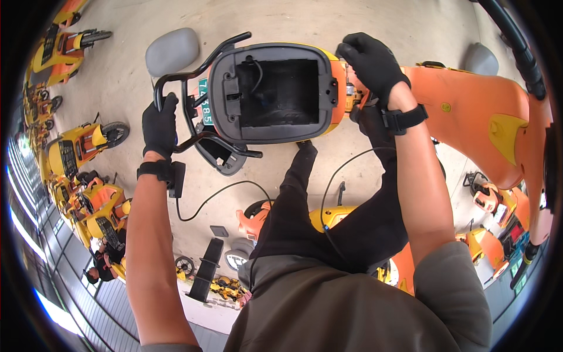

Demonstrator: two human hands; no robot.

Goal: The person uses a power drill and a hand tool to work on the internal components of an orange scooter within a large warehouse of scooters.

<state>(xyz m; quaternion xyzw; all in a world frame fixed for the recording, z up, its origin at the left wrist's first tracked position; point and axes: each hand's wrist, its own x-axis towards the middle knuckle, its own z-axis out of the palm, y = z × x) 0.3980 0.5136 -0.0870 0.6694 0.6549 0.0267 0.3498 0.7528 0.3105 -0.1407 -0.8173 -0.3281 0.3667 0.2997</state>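
Note:
A yellow and orange scooter body lies before me. Its open seat compartment, with a dark grey rim, is a deep black box holding a short black cable. My left hand, in a black glove, is wrapped round the black tubular rear rack. Beside it, a green and white plate is fixed at the rear. My right hand, also gloved, is curled above the compartment's front end; whatever its fingers hold, if anything, is hidden. Below that hand shows a small orange and yellow part.
A grey rounded seat-like piece rests on the floor at far left. The scooter's orange front body extends right. Parked yellow scooters line the left side, with a person among them. A thin black cable hangs from my left wrist.

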